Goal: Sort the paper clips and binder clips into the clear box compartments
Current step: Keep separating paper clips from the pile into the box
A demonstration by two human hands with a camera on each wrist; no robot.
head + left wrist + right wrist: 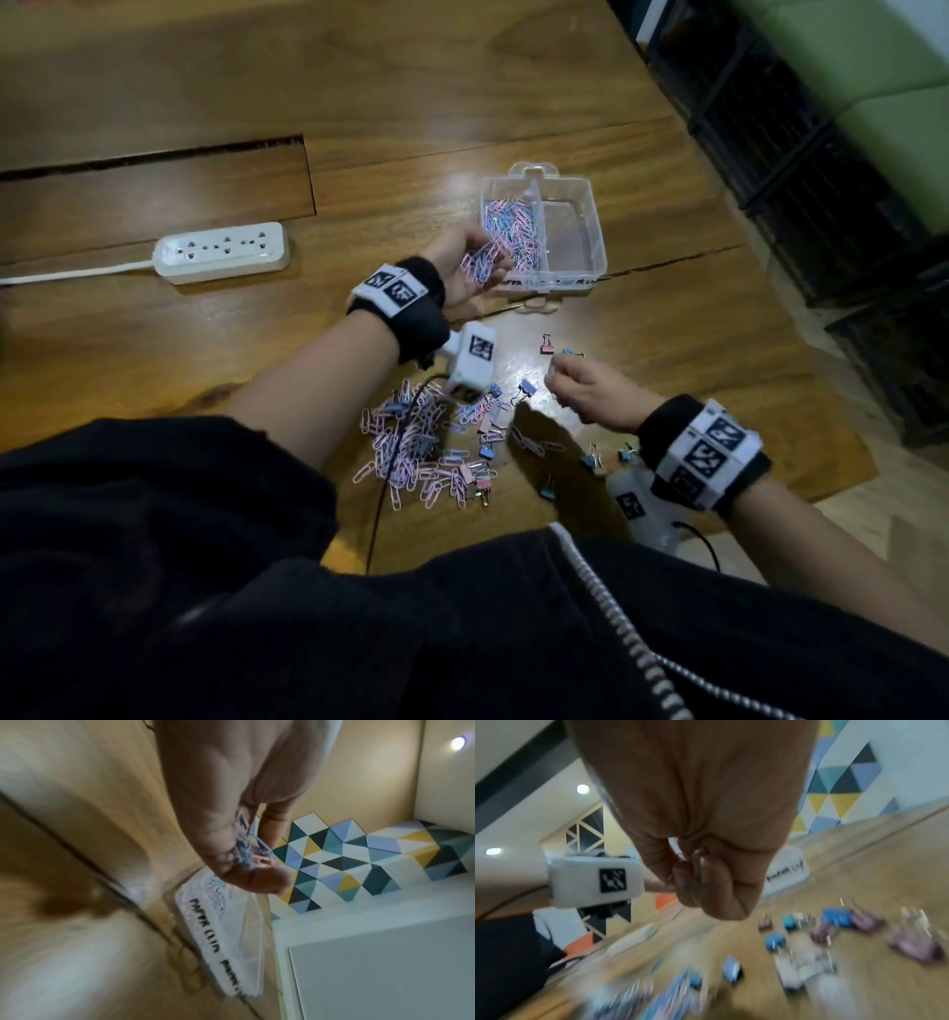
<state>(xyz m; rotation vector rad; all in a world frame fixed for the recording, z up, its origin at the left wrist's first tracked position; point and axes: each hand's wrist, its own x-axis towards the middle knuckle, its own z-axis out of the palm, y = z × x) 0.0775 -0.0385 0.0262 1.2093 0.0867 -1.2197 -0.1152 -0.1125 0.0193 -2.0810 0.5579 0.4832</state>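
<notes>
The clear box stands on the wooden table, with pink and blue paper clips in its left compartment and its right compartment bare. My left hand is cupped palm up at the box's front left corner and holds a bunch of paper clips. The box's label reads PAPER CLIP. Nearer me, a mixed pile of paper clips and binder clips lies loose. My right hand hovers over it as a curled fist, with a bit of thin wire showing between thumb and fingers.
A white power strip lies to the left, its cord running off the left edge. A long slot cuts the tabletop behind it. A pink binder clip sits between box and right hand. The table's edge and dark shelving are on the right.
</notes>
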